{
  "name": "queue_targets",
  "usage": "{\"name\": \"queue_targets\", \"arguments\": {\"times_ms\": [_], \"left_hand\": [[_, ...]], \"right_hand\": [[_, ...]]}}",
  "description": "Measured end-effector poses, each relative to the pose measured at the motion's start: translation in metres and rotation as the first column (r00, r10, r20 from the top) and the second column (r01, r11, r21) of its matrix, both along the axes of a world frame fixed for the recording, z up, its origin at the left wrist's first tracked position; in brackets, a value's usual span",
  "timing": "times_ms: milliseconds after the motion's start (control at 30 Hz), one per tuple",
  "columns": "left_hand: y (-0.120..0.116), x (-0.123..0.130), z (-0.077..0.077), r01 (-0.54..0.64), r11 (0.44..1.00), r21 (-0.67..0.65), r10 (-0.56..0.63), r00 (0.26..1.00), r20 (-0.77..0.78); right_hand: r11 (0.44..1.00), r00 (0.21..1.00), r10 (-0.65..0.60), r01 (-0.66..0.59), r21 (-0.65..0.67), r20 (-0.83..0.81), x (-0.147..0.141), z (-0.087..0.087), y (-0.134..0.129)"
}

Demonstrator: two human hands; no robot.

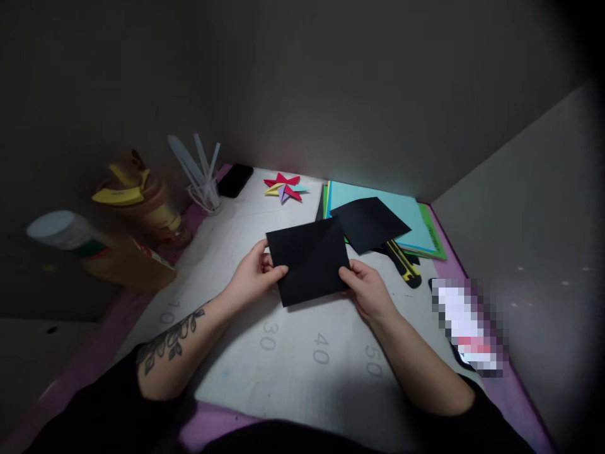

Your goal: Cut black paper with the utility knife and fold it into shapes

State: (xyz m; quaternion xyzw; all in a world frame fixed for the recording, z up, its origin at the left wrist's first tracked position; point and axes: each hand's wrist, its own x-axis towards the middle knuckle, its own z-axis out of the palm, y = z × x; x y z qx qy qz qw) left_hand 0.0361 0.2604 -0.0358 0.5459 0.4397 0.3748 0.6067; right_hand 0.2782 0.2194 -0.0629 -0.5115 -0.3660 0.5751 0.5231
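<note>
A flat black paper sheet (312, 261) is held over the middle of the white mat (236, 372). My left hand (258, 271) pinches its left edge, with the thumb on top. At the right edge my right hand (363, 284) grips the same sheet, thumb on top and fingers partly hidden beneath. Behind it, a second black sheet (371, 224) lies on a stack of light blue and green paper (401, 211). A black and yellow cutter (404, 265) sticks out from under that second sheet.
Folded coloured paper stars (286, 189) lie at the back, beside a dark phone (236, 180). A clear cup with strips (207, 195), a brown and yellow container (151, 202) and a white-capped bottle (61, 230) stand left. A blurred-out phone (466, 325) lies right. Walls enclose the table.
</note>
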Motion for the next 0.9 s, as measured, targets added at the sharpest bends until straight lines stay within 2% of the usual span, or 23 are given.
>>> {"name": "queue_targets", "arguments": {"times_ms": [100,167,233,333,433,500,633,767,900], "left_hand": [[0.003,-0.003,0.001,0.063,0.990,-0.128,-0.050,0.993,0.105],[0.004,-0.006,0.002,0.063,0.989,-0.137,-0.045,0.990,0.131],[0.004,-0.009,0.003,0.074,0.995,-0.068,-0.065,0.990,0.122],[0.004,-0.013,0.005,0.176,0.983,0.059,-0.181,0.980,0.085],[0.003,-0.013,0.006,0.182,0.980,0.086,-0.192,0.974,0.124],[0.002,-0.012,0.005,0.181,0.983,0.024,-0.183,0.966,0.183],[0.001,-0.008,0.003,0.313,0.936,-0.163,-0.281,0.941,0.189],[0.001,-0.007,0.006,0.257,0.926,-0.277,-0.238,0.966,0.101],[0.001,-0.008,0.008,0.258,0.923,-0.285,-0.237,0.966,0.108]], "right_hand": [[0.998,0.998,-0.059,0.059,-0.021,-0.002,0.003,-0.002,0.001],[0.995,0.995,-0.096,0.096,-0.008,0.013,0.005,-0.002,0.001],[0.993,0.992,-0.119,0.119,0.000,0.033,0.007,0.000,0.002],[0.989,0.988,-0.149,0.149,-0.004,0.032,0.009,0.002,0.002],[0.985,0.985,-0.171,0.171,0.003,0.024,0.009,0.004,0.002],[0.986,0.985,-0.169,0.169,0.017,0.032,0.008,0.005,0.001],[0.985,0.985,-0.169,0.168,0.030,0.031,0.007,0.005,0.000],[0.988,0.988,-0.155,0.155,-0.008,-0.001,0.007,0.005,-0.001],[0.991,0.990,-0.132,0.131,-0.022,-0.039,0.006,0.006,-0.002]]}}
